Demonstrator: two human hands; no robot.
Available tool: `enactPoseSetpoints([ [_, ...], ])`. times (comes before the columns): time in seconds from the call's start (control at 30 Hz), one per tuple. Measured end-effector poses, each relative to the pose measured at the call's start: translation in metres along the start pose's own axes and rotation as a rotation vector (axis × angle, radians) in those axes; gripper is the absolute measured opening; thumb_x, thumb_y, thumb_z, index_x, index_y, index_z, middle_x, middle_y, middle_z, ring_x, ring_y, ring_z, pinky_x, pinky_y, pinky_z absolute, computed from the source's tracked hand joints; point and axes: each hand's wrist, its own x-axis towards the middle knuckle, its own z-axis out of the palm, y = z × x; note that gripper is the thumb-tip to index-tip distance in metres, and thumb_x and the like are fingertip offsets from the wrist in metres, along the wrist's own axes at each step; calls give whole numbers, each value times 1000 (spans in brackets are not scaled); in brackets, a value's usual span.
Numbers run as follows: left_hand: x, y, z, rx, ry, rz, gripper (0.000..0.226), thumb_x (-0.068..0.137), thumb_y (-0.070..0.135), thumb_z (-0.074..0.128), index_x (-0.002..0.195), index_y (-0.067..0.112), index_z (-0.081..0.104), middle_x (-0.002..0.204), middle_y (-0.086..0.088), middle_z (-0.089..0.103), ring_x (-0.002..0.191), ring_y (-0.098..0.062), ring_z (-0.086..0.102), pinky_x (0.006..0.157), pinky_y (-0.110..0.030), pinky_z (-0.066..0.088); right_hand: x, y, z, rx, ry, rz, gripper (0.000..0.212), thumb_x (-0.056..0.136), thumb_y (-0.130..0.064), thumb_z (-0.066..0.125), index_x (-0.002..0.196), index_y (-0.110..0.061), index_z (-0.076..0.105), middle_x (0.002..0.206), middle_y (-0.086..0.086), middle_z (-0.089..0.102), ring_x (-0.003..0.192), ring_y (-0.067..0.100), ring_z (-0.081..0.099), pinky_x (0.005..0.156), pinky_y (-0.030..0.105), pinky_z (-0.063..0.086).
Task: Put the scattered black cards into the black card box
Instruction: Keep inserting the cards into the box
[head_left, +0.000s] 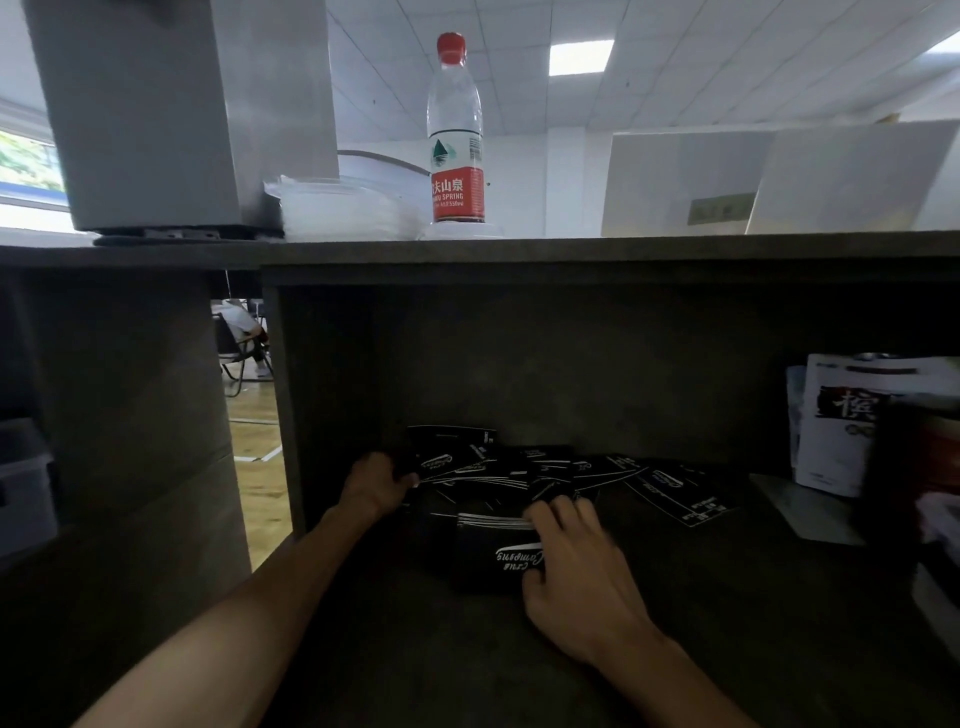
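Dark shelf (701, 597), black card box (493, 558) gripped by right hand (576, 577), left hand (376, 486) pinching scattered black cards (519, 470) behind.

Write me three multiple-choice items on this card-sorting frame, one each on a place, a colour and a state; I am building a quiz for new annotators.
1. Where does the water bottle stand?
A. On the shelf top above the cards
B. Inside the compartment beside the cards
C. On the floor

2. What colour is the bottle's cap?
A. Blue
B. Red
C. White

3. What is the right hand doing?
A. Hanging idle away from the desk
B. Gripping the bottle
C. Holding the black card box

Answers:
1. A, it sits on the dark shelf top, above the scattered black cards.
2. B, the cap is red.
3. C, its fingers and thumb curl round the box's right side, while the left hand grips cards at the pile's left end.
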Motion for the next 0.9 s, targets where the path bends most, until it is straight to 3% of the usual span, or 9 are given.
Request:
enactPoseSetpoints([
  [0.1,0,-2,0,-182,33,-54,15,86,13,71,99,8,69,111,-13,68,107,-28,63,91,-29,49,-1,-1,-1,3,-4,7,49,80,-32,51,127,-33,39,119,-11,38,112,9,34,92,28,44],
  [0.17,2,-2,0,-242,47,-75,12,87,9,66,97,9,72,110,-12,70,108,-27,64,94,-28,48,-1,-3,-3,4,-12,17,49,80,-32,51,128,-33,38,119,-11,38,113,10,34,92,29,44],
  [0.23,3,0,2,-217,54,-79,23,88,24,69,107,12,70,116,-11,69,113,-28,61,100,-33,46,-2,-4,-4,3,-18,19,50,80,-32,50,129,-32,38,120,-10,38,114,10,34,93,29,44],
  [0.33,6,4,8,13,-59,-59,59,82,59,66,126,19,61,133,-10,59,127,-31,51,108,-43,40,-1,-3,-5,-1,-28,19,51,80,-32,51,129,-31,38,122,-10,38,116,11,34,95,30,43],
  [0.43,13,5,12,128,-127,-21,66,77,63,68,129,22,59,139,-9,54,130,-31,47,108,-42,40,0,-2,-4,1,-38,14,53,82,-31,52,132,-30,37,125,-8,38,116,11,33,97,30,42],
  [0.57,8,8,6,7,-31,-42,46,74,47,79,111,22,66,126,-8,62,122,-28,55,104,-39,44,0,-1,-3,-2,-37,13,53,83,-31,53,133,-30,37,127,-9,38,117,11,32,99,29,41],
  [0.67,-12,13,-1,-301,63,-3,8,86,22,73,89,18,68,103,-8,70,106,-27,64,92,-32,50,0,-2,-4,4,-30,12,52,82,-30,51,132,-30,39,127,-10,38,119,10,34,98,29,42],
  [0.77,-56,12,-22,-580,-90,180,15,90,11,67,78,19,71,84,1,73,91,-16,68,75,-21,50,-2,-3,-5,18,-25,9,54,83,-29,53,135,-28,40,137,-9,31,127,11,32,103,31,41],
  [0.9,-105,5,-52,-449,-466,424,16,94,15,59,94,23,73,101,2,72,98,-7,67,82,-22,50,-3,-6,-7,18,-21,3,52,84,-27,56,134,-28,40,153,-10,15,140,12,18,114,39,32],
])
